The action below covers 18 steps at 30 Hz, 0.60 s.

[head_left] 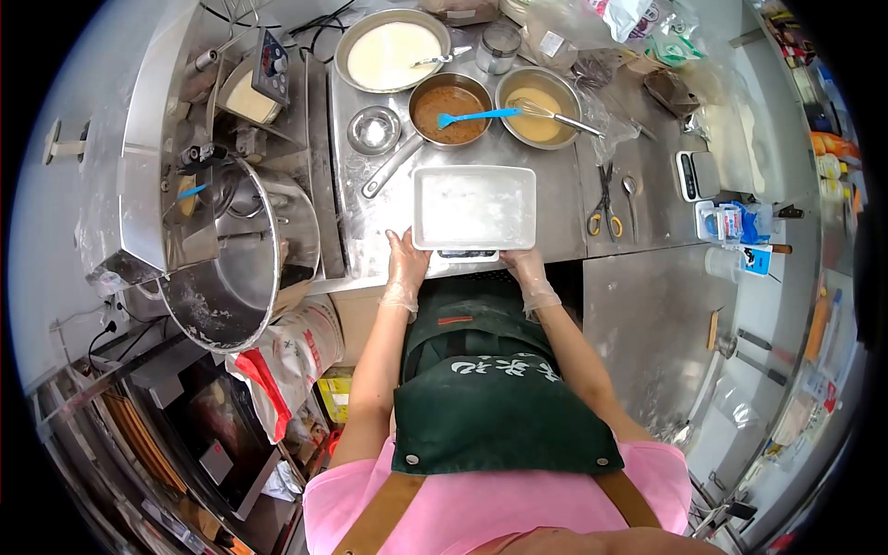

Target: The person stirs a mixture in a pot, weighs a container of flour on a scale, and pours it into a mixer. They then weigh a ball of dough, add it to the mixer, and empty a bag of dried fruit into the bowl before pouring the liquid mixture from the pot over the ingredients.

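A white rectangular tray (474,207), dusted with white powder, rests on a small scale (467,254) at the steel table's front edge. My left hand (406,265), in a clear glove, is at the tray's front left corner with its fingers apart. At the front right corner is my gloved right hand (526,266); its fingers are partly hidden by the tray's edge. Behind the tray stands a pan of brown mixture (450,108) with a blue spatula (478,117) across it. A bowl of yellow liquid (536,108) holds a whisk (559,117).
A large bowl of pale batter (393,51), an empty metal bowl (374,130) and a glass jar (499,48) stand farther back. Scissors (605,202), a spoon (631,208) and another scale (697,176) lie right. A mixer bowl (222,268) is left.
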{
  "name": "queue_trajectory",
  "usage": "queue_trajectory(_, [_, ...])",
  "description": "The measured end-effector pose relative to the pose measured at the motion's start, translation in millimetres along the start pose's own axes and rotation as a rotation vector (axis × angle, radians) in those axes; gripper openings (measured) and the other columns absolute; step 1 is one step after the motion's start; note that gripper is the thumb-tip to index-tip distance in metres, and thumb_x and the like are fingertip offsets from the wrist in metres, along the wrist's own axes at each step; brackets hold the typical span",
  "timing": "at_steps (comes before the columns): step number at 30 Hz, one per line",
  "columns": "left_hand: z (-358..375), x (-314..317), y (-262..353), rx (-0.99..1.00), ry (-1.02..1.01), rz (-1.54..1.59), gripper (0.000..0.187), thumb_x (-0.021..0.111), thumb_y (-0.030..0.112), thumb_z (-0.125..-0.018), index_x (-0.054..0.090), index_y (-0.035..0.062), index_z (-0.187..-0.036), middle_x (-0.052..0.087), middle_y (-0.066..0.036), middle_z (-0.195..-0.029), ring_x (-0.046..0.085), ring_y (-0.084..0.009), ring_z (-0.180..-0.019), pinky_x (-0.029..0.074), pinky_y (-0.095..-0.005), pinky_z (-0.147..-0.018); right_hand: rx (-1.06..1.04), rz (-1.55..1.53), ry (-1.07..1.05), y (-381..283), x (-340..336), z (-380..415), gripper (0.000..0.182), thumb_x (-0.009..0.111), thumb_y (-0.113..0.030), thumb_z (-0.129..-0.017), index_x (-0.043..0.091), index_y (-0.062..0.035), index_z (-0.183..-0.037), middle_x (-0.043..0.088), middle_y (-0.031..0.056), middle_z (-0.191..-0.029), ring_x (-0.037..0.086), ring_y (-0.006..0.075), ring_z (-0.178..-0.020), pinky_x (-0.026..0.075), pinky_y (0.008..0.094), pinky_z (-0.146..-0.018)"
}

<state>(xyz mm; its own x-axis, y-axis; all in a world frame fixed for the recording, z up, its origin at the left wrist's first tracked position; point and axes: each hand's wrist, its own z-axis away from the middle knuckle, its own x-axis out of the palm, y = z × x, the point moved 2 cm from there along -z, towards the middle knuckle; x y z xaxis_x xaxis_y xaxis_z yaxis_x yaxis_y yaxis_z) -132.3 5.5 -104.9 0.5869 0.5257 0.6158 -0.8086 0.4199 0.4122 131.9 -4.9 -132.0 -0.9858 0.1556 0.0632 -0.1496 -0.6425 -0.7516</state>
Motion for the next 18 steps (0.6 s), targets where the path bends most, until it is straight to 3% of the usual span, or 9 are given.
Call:
queue_trajectory(6, [17,18,-19,-0.041,-0.006,-0.079,0.092,0.01,0.071,-0.098,0.016,-0.0012,-0.155,0.025,-0.017,-0.159,0.02,-0.0298,-0.149,0.014,-0.0499,-0.122,-0.267,0.226,0.167,-17,-8,17,0.041,0.073,-0.006,-0.079,0.064,0.0055,-0.117,0.07,0.0111,-0.11,0.065,0.0182,-0.099,0.05,0.03,-0.086])
queue_trajectory(9, [14,15,-20,-0.032,-0.075,-0.112,0.092,0.01,0.071,-0.098,0.014,-0.0008,-0.156,0.023,-0.016,-0.16,0.018,-0.0298,-0.15,0.013,-0.0509,-0.121,-0.327,0.209,0.219,-15,-3,12,0.046,0.078,-0.01,-0.077,0.064,0.004,-0.119,0.07,0.0117,-0.112,0.065,0.0206,-0.101,0.05,0.0311,-0.088])
queue_trajectory(18, [33,24,-30,0.074,0.067,-0.123,0.09,0.011,0.072,-0.098,0.018,0.0041,-0.156,0.028,-0.017,-0.158,0.021,-0.0331,-0.149,0.018,-0.0502,-0.12,-0.431,0.363,0.216,-37,16,6,0.053,0.08,-0.013,-0.078,0.06,0.002,-0.125,0.067,0.012,-0.12,0.063,0.0242,-0.108,0.048,0.0326,-0.093])
